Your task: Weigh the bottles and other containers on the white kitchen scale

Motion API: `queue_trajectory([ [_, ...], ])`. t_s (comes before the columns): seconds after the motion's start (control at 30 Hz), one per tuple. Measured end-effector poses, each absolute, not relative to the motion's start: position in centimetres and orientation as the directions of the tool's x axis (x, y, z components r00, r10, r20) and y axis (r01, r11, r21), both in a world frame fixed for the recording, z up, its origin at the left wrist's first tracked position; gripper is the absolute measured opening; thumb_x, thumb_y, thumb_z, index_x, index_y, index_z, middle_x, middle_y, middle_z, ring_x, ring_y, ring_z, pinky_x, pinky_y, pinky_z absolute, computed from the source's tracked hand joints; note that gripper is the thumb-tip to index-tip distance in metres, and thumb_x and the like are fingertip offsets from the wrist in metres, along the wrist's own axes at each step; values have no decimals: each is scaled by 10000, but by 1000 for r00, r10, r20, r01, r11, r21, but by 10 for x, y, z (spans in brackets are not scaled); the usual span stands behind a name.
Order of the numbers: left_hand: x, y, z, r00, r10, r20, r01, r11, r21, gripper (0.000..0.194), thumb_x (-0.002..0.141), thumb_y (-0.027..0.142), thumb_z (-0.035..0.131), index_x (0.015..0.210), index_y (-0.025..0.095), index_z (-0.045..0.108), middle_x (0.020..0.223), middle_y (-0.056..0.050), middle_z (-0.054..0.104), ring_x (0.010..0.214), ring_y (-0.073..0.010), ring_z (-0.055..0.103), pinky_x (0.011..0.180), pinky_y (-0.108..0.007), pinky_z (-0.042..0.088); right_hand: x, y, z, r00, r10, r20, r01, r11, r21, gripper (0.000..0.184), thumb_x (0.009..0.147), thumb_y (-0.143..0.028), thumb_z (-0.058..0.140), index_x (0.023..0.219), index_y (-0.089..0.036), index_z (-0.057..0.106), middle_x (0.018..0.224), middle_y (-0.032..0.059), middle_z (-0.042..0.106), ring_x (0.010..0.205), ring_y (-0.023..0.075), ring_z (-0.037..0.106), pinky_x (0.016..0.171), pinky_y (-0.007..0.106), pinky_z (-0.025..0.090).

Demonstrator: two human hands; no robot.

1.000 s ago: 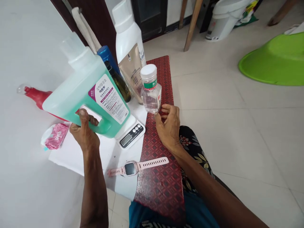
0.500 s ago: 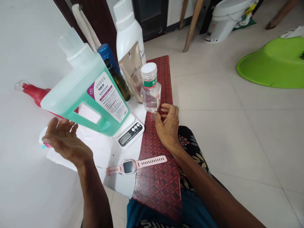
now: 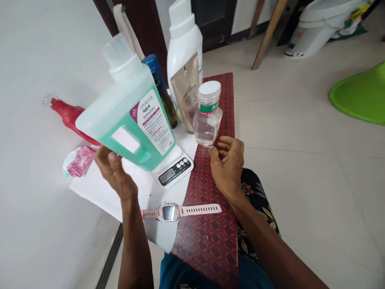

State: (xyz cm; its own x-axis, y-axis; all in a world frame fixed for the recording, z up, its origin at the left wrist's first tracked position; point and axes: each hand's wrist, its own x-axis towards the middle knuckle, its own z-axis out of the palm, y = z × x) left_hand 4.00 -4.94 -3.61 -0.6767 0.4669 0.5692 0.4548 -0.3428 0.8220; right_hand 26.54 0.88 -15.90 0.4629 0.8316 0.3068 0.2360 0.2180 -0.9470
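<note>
A large jug of green liquid (image 3: 132,154) with a translucent cap rests on a white kitchen scale (image 3: 176,171). At the jug's lower left edge is my left hand (image 3: 117,172), fingers bent but apart. Some of its fingertips are hidden by the jug, so I cannot tell whether they touch it. My right hand (image 3: 228,164) rests on the table's right side, loosely curved, with thumb and fingers apart. Its thumb tip is at the base of a small clear bottle (image 3: 207,126) with a white lid and green band. A pink smartwatch (image 3: 170,212) lies flat nearer me.
Behind the jug stand a white bottle (image 3: 183,44), a beige tube (image 3: 185,90), a dark bottle (image 3: 168,106) and a blue-capped container (image 3: 153,64). A red bottle (image 3: 67,114) and pink packet (image 3: 81,160) lie leftward by the wall. The red-patterned tabletop (image 3: 207,237) ends beside my leg.
My left hand has moved in to the jug's lower edge, its fingers more bent. My right hand stays by the small bottle. The whole view has shifted, so things appear further right.
</note>
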Motion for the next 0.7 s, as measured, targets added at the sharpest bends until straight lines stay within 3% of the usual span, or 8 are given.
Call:
queue_trajectory([
  [0.07,48,-35,-28,-590,530,610,476,-382,792,544,903,717,748,1104,225,635,1091,-57,687,1004,-206,681,895,-346,534,265,9,-159,469,831,301,235,211,-949,342,902,-358,652,1215,-254,560,1229,98,631,1076,242,697,850,434,675],
  [0.13,54,-21,-21,-556,583,593,442,-397,805,487,877,667,805,963,215,644,899,-19,664,819,-172,653,793,-322,530,265,9,-159,471,830,298,234,208,-950,335,894,-367,658,1197,-255,568,1206,95,631,1051,242,696,832,435,675],
  [0.23,59,-4,-15,-623,594,509,328,-392,860,501,876,594,832,720,230,527,596,62,417,530,-112,416,557,-286,392,265,10,-159,467,833,295,229,207,-951,331,877,-381,664,1169,-255,574,1202,99,620,1040,252,698,819,444,675],
  [0.33,59,5,-14,-714,547,438,226,-411,883,544,853,555,846,659,252,437,545,85,290,482,-96,281,473,-290,247,266,10,-160,456,841,292,240,200,-950,329,860,-383,676,1146,-251,581,1233,112,605,1063,269,703,853,469,676],
  [0.43,50,2,-14,-775,464,429,212,-448,869,514,800,543,857,667,251,455,536,95,290,476,-88,255,455,-286,197,268,10,-161,442,849,288,253,190,-949,304,866,-384,681,1120,-255,579,1251,117,605,1060,275,708,875,488,676],
  [0.7,-22,-38,-12,-849,71,523,455,-404,793,502,830,523,843,645,225,485,542,84,329,471,-78,284,440,-279,215,268,9,-157,424,857,293,281,183,-942,293,877,-426,704,1091,-256,596,1220,123,636,1044,279,719,839,484,685],
])
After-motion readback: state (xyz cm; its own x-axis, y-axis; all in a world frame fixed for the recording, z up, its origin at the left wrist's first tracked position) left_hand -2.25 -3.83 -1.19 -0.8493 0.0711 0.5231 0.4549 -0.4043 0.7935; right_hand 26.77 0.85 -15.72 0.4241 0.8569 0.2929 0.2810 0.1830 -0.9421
